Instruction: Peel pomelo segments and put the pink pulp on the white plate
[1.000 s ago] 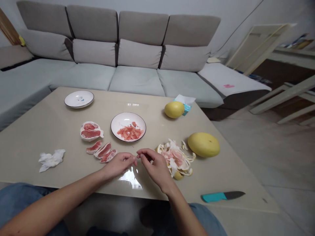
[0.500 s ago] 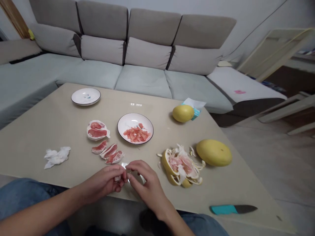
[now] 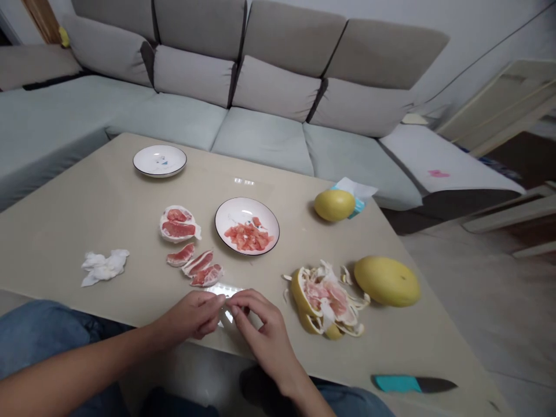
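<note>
Since the last frame, the left hand [image 3: 190, 315] and right hand [image 3: 260, 330] have closed up, fingertips pinched together above the glass tabletop [image 3: 108, 197]; anything held is too small to tell. Nearest are peeled pomelo segments [image 3: 207, 275], with a pomelo peel pile [image 3: 325, 301] to the right.

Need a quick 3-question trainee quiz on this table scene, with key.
1. Which is nearer the crumpled white tissue, the left hand or the right hand?
2. True or false: the teal-handled knife lies on the plate of pomelo pulp.
3. Which whole pomelo looks bigger?
A. The one beside the peel pile
B. The one beside the tissue packet
C. They look the same size

Key: 1 left hand; 2 false; 3 A
</note>
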`<state>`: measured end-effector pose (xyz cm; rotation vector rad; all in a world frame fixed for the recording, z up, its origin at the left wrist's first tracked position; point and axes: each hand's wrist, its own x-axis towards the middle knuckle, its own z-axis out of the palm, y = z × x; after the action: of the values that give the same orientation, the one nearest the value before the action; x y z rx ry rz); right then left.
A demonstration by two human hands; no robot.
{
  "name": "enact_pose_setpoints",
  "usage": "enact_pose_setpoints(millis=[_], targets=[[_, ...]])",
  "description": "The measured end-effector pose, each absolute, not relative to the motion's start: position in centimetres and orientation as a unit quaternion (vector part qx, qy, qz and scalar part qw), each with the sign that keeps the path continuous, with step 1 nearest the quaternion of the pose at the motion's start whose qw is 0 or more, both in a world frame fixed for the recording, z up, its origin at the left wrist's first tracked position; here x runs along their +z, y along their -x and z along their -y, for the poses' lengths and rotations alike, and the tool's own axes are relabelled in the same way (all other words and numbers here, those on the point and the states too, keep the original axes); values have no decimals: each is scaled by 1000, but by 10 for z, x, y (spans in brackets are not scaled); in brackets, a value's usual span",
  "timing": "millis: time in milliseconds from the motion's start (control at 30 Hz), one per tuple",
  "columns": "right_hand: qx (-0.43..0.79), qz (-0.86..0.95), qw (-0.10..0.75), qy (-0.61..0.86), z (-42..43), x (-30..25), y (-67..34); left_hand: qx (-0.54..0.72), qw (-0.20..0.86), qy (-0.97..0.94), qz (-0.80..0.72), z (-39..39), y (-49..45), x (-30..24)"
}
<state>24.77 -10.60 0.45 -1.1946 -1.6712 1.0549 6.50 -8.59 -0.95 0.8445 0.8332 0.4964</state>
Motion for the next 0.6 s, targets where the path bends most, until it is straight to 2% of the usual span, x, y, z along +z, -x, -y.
enact_pose_setpoints(millis=[167, 400, 500, 600], targets=[[340, 664, 440, 500, 108, 7, -250, 239, 880, -250, -324, 90, -73, -7], [265, 761, 372, 460, 116, 4, -243, 289, 905, -192, -247, 90, -73, 4], [284, 746, 383, 465, 115, 5, -243, 274, 910, -192, -244, 91, -68, 7], [362, 697, 400, 472, 111, 11, -247, 280, 893, -231, -265, 93, -64, 9]])
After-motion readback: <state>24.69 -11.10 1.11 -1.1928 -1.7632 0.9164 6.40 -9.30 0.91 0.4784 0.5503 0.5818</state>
